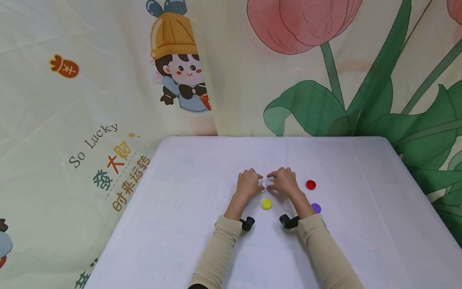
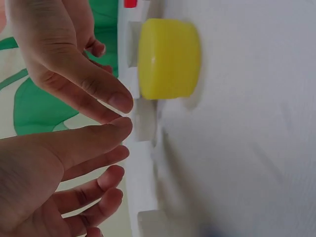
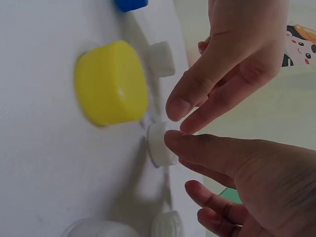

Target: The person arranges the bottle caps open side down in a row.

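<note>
Left hand (image 1: 249, 182), right hand (image 1: 285, 181) nearly meet; fingers loosely parted, no grip visible. White cap (image 3: 157, 145) just beside right thumb. Yellow cap (image 1: 266, 204) toward counter's (image 1: 173, 241) near edge; red cap (image 1: 311, 184) toward right edge.

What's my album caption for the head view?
Left hand, right hand nearly meeting beyond a yellow piece on the white table.

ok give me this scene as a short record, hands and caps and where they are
table: white
left hand: fingertips close to those of the right hand; grip unclear
right hand: over the table; grip unclear
yellow cap: on the table, nearer the person than both hands
red cap: on the table, right of the right hand
purple cap: nearer the person than the red cap
white cap: partly hidden by the right hand in the right wrist view
</note>
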`<action>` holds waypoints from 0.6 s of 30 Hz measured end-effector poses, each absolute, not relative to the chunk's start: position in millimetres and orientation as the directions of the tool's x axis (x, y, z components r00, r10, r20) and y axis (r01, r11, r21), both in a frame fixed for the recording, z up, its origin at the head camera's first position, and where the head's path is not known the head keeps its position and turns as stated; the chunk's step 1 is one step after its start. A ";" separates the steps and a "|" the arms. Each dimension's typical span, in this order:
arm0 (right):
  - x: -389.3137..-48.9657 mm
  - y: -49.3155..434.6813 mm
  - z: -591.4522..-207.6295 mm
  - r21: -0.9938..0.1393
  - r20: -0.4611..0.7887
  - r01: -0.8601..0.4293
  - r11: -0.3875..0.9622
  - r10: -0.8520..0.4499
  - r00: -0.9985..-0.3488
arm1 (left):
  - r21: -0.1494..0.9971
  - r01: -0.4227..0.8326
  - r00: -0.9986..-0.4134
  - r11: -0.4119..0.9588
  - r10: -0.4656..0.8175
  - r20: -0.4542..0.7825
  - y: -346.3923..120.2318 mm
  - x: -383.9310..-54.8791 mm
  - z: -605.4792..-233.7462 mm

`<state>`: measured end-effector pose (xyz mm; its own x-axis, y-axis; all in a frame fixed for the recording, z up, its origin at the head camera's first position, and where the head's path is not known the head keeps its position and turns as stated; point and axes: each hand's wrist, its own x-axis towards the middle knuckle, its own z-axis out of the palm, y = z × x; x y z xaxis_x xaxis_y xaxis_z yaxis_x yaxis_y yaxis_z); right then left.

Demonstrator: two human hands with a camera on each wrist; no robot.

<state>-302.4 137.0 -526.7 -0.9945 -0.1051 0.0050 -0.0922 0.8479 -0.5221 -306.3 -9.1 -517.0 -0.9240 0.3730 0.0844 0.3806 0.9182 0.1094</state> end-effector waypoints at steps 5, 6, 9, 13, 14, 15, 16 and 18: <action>-302.7 137.7 -538.4 -0.489 0.007 -0.103 0.866 -0.114 -0.993 | 0.105 0.366 -0.930 0.925 0.362 0.058 -4.1 -310.3 -528.1; -302.5 137.5 -539.3 -0.489 0.010 -0.103 0.866 -0.112 -0.994 | 0.104 0.365 -0.931 0.925 0.361 0.058 -3.7 -310.6 -529.4; -300.4 138.0 -539.3 -0.498 0.026 -0.113 0.860 -0.115 -0.993 | 0.108 0.373 -0.928 0.921 0.368 0.067 -3.8 -310.6 -530.7; -294.1 142.4 -535.4 -0.528 0.063 -0.147 0.837 -0.134 -0.989 | 0.139 0.413 -0.910 0.900 0.401 0.108 -6.7 -308.1 -526.0; -291.7 144.1 -533.3 -0.531 0.077 -0.161 0.832 -0.141 -0.987 | 0.152 0.430 -0.901 0.890 0.415 0.123 -8.0 -307.3 -524.0; -289.1 146.2 -530.7 -0.536 0.097 -0.177 0.826 -0.148 -0.984 | 0.171 0.450 -0.892 0.876 0.431 0.138 -9.6 -306.2 -521.3; -286.3 148.1 -527.4 -0.539 0.118 -0.192 0.820 -0.153 -0.981 | 0.199 0.471 -0.881 0.860 0.446 0.156 -11.3 -304.9 -518.2; -279.5 152.3 -518.1 -0.544 0.164 -0.224 0.809 -0.159 -0.974 | 0.259 0.513 -0.858 0.819 0.476 0.193 -14.8 -301.9 -510.7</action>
<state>-279.5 152.3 -518.1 -0.9735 -0.1592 0.1639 -0.2238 0.8089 -0.5437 -301.9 -14.8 -510.7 -0.8580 0.4762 0.1927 0.5125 0.8185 0.2594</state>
